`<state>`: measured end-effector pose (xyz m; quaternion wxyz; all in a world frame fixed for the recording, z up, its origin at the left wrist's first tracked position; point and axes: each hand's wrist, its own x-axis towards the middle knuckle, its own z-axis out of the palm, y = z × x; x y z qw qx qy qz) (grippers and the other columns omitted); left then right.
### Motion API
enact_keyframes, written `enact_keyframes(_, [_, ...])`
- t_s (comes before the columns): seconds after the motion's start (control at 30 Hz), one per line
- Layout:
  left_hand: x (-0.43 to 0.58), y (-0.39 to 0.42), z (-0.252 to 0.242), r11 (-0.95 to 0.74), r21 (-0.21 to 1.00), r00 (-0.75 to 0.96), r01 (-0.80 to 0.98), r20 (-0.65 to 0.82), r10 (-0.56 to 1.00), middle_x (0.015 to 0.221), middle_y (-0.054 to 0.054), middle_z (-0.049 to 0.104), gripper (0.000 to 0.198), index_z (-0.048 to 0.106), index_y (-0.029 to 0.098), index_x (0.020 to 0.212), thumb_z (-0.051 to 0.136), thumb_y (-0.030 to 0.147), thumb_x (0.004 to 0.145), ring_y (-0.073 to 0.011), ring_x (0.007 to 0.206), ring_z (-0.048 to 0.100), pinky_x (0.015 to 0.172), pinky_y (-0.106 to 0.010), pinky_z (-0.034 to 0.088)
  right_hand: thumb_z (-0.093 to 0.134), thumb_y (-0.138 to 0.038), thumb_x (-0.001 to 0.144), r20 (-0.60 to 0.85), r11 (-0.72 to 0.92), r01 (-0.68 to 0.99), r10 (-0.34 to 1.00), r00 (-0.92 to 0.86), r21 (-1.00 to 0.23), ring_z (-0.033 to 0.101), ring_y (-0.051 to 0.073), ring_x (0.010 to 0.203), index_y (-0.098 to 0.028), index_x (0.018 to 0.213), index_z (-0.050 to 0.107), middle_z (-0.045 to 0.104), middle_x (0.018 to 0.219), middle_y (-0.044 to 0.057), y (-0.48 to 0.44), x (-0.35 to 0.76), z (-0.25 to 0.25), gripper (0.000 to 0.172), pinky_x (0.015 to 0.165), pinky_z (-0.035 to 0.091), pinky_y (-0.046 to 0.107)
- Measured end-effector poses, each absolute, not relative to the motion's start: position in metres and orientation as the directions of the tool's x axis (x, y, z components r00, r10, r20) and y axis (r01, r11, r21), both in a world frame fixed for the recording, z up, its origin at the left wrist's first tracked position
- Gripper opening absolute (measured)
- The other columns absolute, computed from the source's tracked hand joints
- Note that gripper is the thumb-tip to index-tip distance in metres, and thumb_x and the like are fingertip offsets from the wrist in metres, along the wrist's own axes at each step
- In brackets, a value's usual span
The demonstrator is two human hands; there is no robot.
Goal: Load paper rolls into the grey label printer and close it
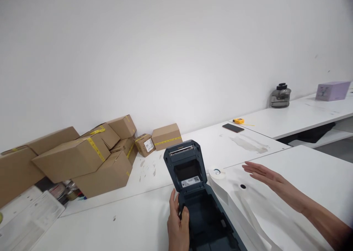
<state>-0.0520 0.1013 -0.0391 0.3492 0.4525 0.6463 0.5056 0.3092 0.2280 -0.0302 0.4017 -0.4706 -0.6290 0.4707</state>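
Note:
A dark blue label printer (193,192) lies on the white table with its lid swung open, showing the empty inside and a white sticker. My left hand (178,223) grips the printer's left side near the hinge. My right hand (264,175) hovers flat with fingers stretched out, just right of a white paper roll (242,187) with a dark core. A smaller white tape roll (217,172) lies beside the printer's lid. Loose white paper spreads out below the roll.
Several taped cardboard boxes (82,159) are piled at the left against the wall. A phone (233,128) and a yellow tape measure (238,121) lie farther back. A grey tape dispenser (280,96) and a lilac box (332,90) sit on the right table.

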Motion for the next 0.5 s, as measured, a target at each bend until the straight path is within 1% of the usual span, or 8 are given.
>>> enact_keyframes(0.07, [-0.052, 0.102, -0.04, 0.069, 0.966, -0.343, 0.251, 0.022, 0.939, 0.154, -0.011, 0.043, 0.076, 0.023, 0.023, 0.153, 0.05, 0.051, 0.088, -0.0229, 0.14, 0.044, 0.111, -0.031, 0.037, 0.06, -0.053, 0.085, 0.058, 0.176, 0.322, 0.937, -0.344, -0.93, 0.037, 0.031, 0.144, -0.029, 0.148, 0.041, 0.042, 0.155, 0.007, 0.238, 0.293, -0.014, 0.07, 0.117, 0.035, 0.048])
enact_keyframes(0.13, [-0.051, 0.104, -0.042, 0.052, 0.965, -0.357, 0.256, 0.045, 0.933, 0.151, -0.011, 0.047, 0.076, 0.024, 0.022, 0.153, 0.048, 0.05, 0.087, -0.0223, 0.137, 0.048, 0.108, -0.029, 0.04, 0.067, -0.047, 0.077, -0.012, 0.208, 0.433, 0.892, -0.453, -0.877, 0.038, 0.032, 0.143, -0.024, 0.148, 0.038, 0.039, 0.157, 0.012, 0.251, 0.271, -0.001, 0.08, 0.115, 0.038, 0.044])
enact_keyframes(0.17, [-0.05, 0.105, -0.043, 0.046, 0.965, -0.37, 0.26, 0.055, 0.927, 0.15, -0.011, 0.049, 0.075, 0.024, 0.021, 0.153, 0.047, 0.05, 0.087, -0.0221, 0.135, 0.05, 0.106, -0.028, 0.041, 0.071, -0.044, 0.072, -0.051, 0.211, 0.474, 0.875, -0.482, -0.855, 0.039, 0.033, 0.142, -0.022, 0.147, 0.039, 0.04, 0.155, 0.014, 0.258, 0.259, 0.003, 0.084, 0.113, 0.04, 0.044])
enact_keyframes(0.23, [-0.048, 0.106, -0.045, 0.039, 0.961, -0.397, 0.273, 0.076, 0.915, 0.147, -0.011, 0.052, 0.072, 0.024, 0.021, 0.152, 0.044, 0.047, 0.088, -0.0215, 0.134, 0.051, 0.105, -0.028, 0.041, 0.077, -0.034, 0.058, -0.103, 0.204, 0.517, 0.858, -0.504, -0.831, 0.043, 0.036, 0.138, -0.021, 0.14, 0.046, 0.047, 0.15, 0.016, 0.271, 0.238, 0.009, 0.089, 0.109, 0.043, 0.044])
enact_keyframes(0.27, [-0.047, 0.106, -0.045, 0.035, 0.959, -0.403, 0.282, 0.085, 0.911, 0.146, -0.011, 0.053, 0.07, 0.024, 0.021, 0.152, 0.043, 0.045, 0.089, -0.0212, 0.134, 0.05, 0.106, -0.028, 0.041, 0.079, -0.029, 0.052, -0.113, 0.205, 0.527, 0.853, -0.509, -0.825, 0.047, 0.038, 0.135, -0.021, 0.136, 0.05, 0.051, 0.145, 0.016, 0.276, 0.229, 0.01, 0.089, 0.107, 0.044, 0.045])
enact_keyframes(0.33, [-0.045, 0.105, -0.042, 0.038, 0.955, -0.407, 0.294, 0.089, 0.909, 0.146, -0.012, 0.053, 0.068, 0.024, 0.02, 0.152, 0.042, 0.042, 0.089, -0.0216, 0.135, 0.05, 0.105, -0.029, 0.041, 0.079, -0.023, 0.047, -0.123, 0.218, 0.543, 0.844, -0.523, -0.811, 0.054, 0.038, 0.125, -0.021, 0.127, 0.055, 0.06, 0.134, 0.015, 0.281, 0.214, 0.01, 0.084, 0.103, 0.046, 0.046])
enact_keyframes(0.4, [-0.046, 0.103, -0.037, 0.051, 0.953, -0.403, 0.297, 0.077, 0.912, 0.146, -0.013, 0.053, 0.069, 0.023, 0.02, 0.152, 0.042, 0.041, 0.089, -0.0231, 0.134, 0.051, 0.102, -0.03, 0.043, 0.078, -0.022, 0.047, -0.115, 0.237, 0.54, 0.835, -0.538, -0.808, 0.06, 0.036, 0.115, -0.022, 0.12, 0.057, 0.065, 0.122, 0.011, 0.28, 0.206, 0.01, 0.077, 0.098, 0.048, 0.044])
enact_keyframes(0.5, [-0.047, 0.098, -0.028, 0.078, 0.951, -0.362, 0.299, 0.037, 0.931, 0.148, -0.013, 0.051, 0.073, 0.019, 0.021, 0.154, 0.046, 0.041, 0.088, -0.0242, 0.132, 0.052, 0.101, -0.032, 0.043, 0.078, -0.026, 0.05, -0.069, 0.265, 0.505, 0.833, -0.548, -0.822, 0.062, 0.032, 0.107, -0.022, 0.113, 0.059, 0.067, 0.113, 0.008, 0.274, 0.206, 0.013, 0.066, 0.091, 0.05, 0.039])
